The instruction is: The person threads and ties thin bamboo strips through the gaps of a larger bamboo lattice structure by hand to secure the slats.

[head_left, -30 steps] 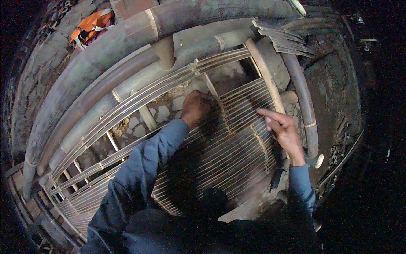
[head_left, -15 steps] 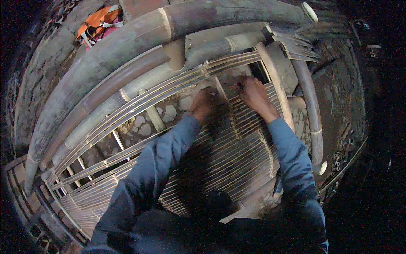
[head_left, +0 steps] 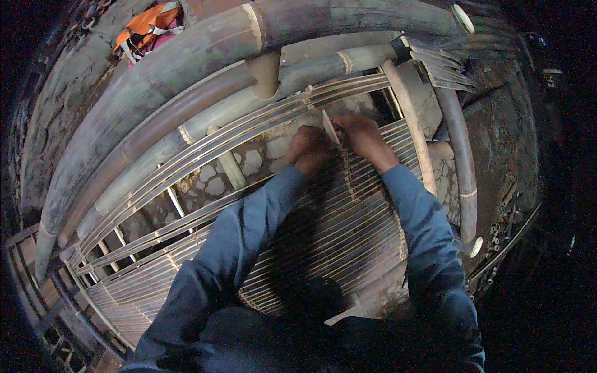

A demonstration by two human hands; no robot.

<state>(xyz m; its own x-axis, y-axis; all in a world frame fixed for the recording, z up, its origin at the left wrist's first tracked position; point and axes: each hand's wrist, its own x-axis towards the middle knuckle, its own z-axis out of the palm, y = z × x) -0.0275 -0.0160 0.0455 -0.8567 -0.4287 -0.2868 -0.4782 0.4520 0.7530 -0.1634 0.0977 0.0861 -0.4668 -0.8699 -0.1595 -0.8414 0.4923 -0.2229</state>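
- Both hands are at the far edge of the bamboo slat mat (head_left: 348, 230), on either side of a short flat bamboo cross-strip (head_left: 330, 126) that stands tilted between them.
- Left hand (head_left: 308, 149): fingers curled and pressed together, knuckles up, just left of the strip. I can't tell whether it pinches a slat or only presses down.
- Right hand (head_left: 364, 133): fingers closed toward the strip's right side and look to be touching it. The fingertips are hidden, so the grip isn't certain.
- The mat lies under both forearms. Beyond the hands come bare stone ground (head_left: 261, 155), then a band of long thin splits (head_left: 249, 133), then the thick bamboo poles (head_left: 186, 68).
- My read is that the strip is being worked across the slats. To do it well:
  - keep the left hand pinning the slats flat beside the strip
  - feed the strip square to the slats, alternating over and under
  - seat it tight against the woven edge before letting go
- Risk: thin slats may split or spring out if the strip is levered.
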